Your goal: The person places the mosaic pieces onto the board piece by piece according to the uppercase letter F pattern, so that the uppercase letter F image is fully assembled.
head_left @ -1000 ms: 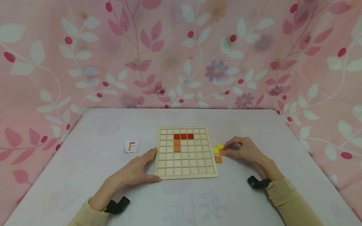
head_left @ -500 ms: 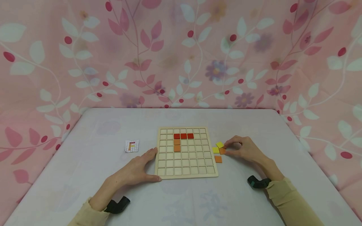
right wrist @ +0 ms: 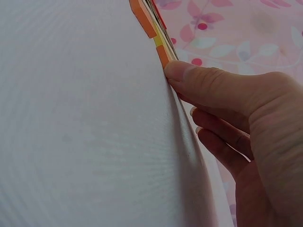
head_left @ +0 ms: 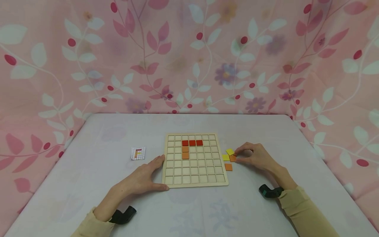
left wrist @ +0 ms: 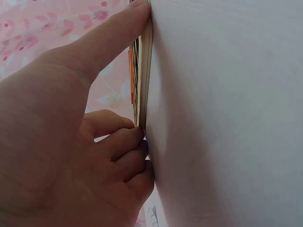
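In the head view, a square wooden grid board [head_left: 193, 171] lies on the table. Three red tiles [head_left: 192, 143] sit in a row in its cells, with two orange tiles [head_left: 185, 152] below the leftmost one. My left hand [head_left: 139, 179] rests at the board's left side, fingers on the edge and thumb at the near corner. Right of the board, the thumb and index finger of my right hand [head_left: 257, 157] pinch a loose orange tile [head_left: 232, 158]. Beside it are two yellow tiles [head_left: 226, 157] and another orange tile [head_left: 228, 167]. In the right wrist view the thumb [right wrist: 182, 73] covers part of the pinched tile.
A small paper card [head_left: 138, 153] printed with a coloured grid pattern lies left of the board. The white cloth-covered table [head_left: 201, 210] ends at a pink floral curtain [head_left: 183, 59]. A black device [head_left: 270, 191] is strapped to each wrist.
The pinched orange tile and the yellow tile touching it have shifted very slightly away from me. My left hand and the board have stayed put.
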`<state>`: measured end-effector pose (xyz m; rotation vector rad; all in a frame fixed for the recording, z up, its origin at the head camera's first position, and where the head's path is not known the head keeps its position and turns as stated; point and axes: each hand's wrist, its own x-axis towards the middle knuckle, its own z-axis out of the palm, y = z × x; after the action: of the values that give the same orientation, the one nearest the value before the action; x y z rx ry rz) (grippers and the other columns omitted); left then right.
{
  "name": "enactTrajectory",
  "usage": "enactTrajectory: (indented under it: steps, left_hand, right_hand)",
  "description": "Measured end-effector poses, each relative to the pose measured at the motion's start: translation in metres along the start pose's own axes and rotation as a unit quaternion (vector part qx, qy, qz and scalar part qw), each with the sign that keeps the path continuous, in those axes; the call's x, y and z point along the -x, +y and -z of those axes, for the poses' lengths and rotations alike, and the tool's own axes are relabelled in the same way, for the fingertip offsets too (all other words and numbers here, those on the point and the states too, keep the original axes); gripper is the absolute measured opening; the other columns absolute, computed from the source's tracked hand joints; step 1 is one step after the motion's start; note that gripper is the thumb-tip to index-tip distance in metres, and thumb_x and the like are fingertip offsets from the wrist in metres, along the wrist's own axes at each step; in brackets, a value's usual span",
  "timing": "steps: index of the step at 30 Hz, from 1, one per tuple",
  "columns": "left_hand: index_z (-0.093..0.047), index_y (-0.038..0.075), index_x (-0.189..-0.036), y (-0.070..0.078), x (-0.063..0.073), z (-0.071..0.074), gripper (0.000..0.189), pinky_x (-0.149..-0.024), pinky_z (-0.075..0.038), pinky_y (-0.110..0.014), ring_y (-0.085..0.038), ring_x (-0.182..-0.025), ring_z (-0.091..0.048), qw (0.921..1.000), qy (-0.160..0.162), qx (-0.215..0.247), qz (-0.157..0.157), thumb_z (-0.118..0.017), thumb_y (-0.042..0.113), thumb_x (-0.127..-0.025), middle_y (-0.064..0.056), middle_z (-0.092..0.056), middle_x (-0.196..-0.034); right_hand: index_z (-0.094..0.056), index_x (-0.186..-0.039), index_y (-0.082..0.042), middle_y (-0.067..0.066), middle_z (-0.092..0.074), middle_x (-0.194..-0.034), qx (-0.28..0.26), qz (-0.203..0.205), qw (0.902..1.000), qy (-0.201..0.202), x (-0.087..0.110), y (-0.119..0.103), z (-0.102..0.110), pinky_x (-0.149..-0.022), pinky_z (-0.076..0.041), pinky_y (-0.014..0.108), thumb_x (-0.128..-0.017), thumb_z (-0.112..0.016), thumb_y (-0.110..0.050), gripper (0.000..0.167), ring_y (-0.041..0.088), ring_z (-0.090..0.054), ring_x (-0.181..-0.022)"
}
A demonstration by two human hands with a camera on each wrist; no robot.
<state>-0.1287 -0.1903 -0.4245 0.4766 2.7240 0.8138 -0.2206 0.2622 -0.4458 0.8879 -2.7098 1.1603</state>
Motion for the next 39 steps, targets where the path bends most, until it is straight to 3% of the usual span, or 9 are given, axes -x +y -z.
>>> enactTrajectory:
  steps: [14, 24, 27, 34, 39]
  left_hand:
    - [-0.025, 0.009, -0.159, 0.001, 0.000, -0.001, 0.117, -0.121, -0.026, -0.052, -0.031, -0.152, -0.023, 1.0000, 0.001, 0.000, 0.003, -0.082, 0.061, -0.071, -0.011, -0.027, -0.164]
    - [-0.025, 0.009, -0.159, 0.002, 0.000, 0.000, 0.117, -0.121, -0.026, -0.051, -0.030, -0.152, -0.023, 1.0000, 0.001, 0.001, 0.008, -0.082, 0.061, -0.071, -0.011, -0.027, -0.164]
    - [-0.025, 0.009, -0.159, 0.002, 0.000, 0.000, 0.117, -0.121, -0.026, -0.051, -0.030, -0.152, -0.023, 1.0000, 0.001, 0.000, 0.009, -0.082, 0.061, -0.071, -0.010, -0.027, -0.164]
    - [-0.025, 0.009, -0.159, 0.002, 0.001, 0.001, 0.117, -0.121, -0.026, -0.052, -0.031, -0.152, -0.023, 1.0000, 0.001, 0.003, 0.007, -0.083, 0.060, -0.071, -0.011, -0.026, -0.164]
    - [-0.025, 0.009, -0.159, 0.003, 0.002, 0.001, 0.117, -0.121, -0.026, -0.052, -0.031, -0.152, -0.023, 1.0000, 0.002, 0.004, 0.008, -0.083, 0.059, -0.071, -0.011, -0.027, -0.164]
  right_hand:
    - [-0.078, -0.099, -0.016, -0.006, -0.075, -0.098, 0.008, -0.014, 0.9999, 0.004, -0.001, -0.004, 0.002, -0.093, -0.049, 0.022, -0.076, -0.088, -0.022, 0.026, 0.014, -0.067, -0.099]
    - [-0.078, -0.100, -0.021, -0.008, -0.074, -0.098, -0.002, -0.045, 0.9990, 0.008, -0.010, -0.015, -0.002, -0.096, -0.049, 0.043, -0.078, -0.087, -0.028, 0.025, 0.015, -0.066, -0.101]
    - [-0.078, -0.100, -0.023, -0.011, -0.073, -0.098, -0.010, -0.065, 0.9978, 0.004, -0.015, -0.023, -0.007, -0.098, -0.047, 0.047, -0.078, -0.086, -0.032, 0.026, 0.016, -0.064, -0.104]
    - [-0.078, -0.097, -0.022, -0.009, -0.073, -0.097, -0.023, -0.063, 0.9978, -0.002, -0.032, -0.041, -0.024, -0.103, -0.043, 0.049, -0.077, -0.088, -0.027, 0.023, 0.018, -0.064, -0.104]
    - [-0.078, -0.094, -0.023, -0.010, -0.071, -0.095, -0.023, -0.065, 0.9976, -0.004, -0.041, -0.052, -0.038, -0.096, -0.048, 0.044, -0.076, -0.088, -0.027, 0.021, 0.015, -0.063, -0.101]
